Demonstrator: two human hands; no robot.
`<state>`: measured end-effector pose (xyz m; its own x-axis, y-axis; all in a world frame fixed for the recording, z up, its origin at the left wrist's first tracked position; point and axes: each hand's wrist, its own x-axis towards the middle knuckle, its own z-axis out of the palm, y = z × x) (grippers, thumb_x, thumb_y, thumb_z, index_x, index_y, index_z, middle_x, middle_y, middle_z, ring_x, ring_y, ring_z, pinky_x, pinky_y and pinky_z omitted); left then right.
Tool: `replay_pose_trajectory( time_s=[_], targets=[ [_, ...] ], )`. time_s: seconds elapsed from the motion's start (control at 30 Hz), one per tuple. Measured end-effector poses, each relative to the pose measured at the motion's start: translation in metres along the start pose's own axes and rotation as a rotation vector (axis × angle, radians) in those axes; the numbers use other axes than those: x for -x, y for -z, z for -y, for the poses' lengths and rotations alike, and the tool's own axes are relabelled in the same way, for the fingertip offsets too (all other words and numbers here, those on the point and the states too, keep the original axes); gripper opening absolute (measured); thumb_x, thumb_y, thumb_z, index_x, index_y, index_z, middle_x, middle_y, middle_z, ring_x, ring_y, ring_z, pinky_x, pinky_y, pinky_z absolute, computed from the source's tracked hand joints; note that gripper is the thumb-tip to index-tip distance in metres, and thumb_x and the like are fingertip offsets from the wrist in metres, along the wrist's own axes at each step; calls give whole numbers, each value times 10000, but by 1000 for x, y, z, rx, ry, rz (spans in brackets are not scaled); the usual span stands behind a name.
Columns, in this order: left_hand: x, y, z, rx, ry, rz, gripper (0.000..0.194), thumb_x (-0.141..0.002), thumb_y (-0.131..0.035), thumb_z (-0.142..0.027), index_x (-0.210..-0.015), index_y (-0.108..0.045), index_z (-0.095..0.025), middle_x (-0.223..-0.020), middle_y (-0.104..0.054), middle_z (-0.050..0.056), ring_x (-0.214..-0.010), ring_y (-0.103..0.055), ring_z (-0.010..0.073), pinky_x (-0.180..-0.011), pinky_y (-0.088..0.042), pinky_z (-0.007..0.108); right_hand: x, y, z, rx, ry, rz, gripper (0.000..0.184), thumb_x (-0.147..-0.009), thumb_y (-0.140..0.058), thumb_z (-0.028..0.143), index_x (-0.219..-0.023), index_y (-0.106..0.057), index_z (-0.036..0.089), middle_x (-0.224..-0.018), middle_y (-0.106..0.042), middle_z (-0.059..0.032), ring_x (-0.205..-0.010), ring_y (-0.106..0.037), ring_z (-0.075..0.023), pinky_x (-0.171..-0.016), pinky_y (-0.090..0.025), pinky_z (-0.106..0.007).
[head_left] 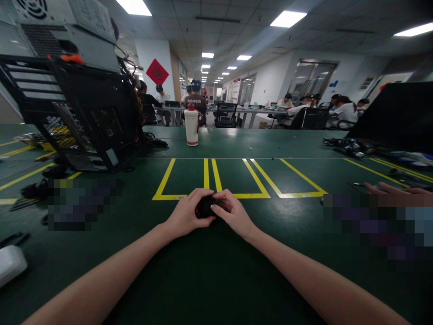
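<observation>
A small, dark, rounded object (204,206) is held between my hands, just in front of the yellow tape marks; its exact kind cannot be made out. My left hand (185,214) curls around its left side, thumb below and fingers above. From the right, my right hand (236,214) pinches it with the thumb and fingers pressed against its edge. Parts of the object are hidden behind the fingers of both hands.
Yellow tape (233,196) marks boxes on the green table (287,253). A white tumbler (191,126) stands behind them. An open computer case (98,117) rises at left, with cables (155,140) beside it. Another person's hand (389,188) reaches in at right.
</observation>
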<state>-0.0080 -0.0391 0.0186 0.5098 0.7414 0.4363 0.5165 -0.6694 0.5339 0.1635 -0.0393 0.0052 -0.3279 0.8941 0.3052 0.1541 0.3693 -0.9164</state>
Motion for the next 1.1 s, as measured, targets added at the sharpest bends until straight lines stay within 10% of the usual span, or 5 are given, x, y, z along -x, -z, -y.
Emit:
replay_pose_trajectory(
  time_s=[1.1],
  targets=[
    [0,3,-3,21,9,16,541,-682,-625,-233,-1146,-349,-272,-1118,-453,28,-980,-489,208,-749,-471,344,0,0,2,13,-6,3,188,-771,-506,267,-947,-477,211,-953,-519,-29,-923,-518,-166,-802,-445,-341]
  ],
)
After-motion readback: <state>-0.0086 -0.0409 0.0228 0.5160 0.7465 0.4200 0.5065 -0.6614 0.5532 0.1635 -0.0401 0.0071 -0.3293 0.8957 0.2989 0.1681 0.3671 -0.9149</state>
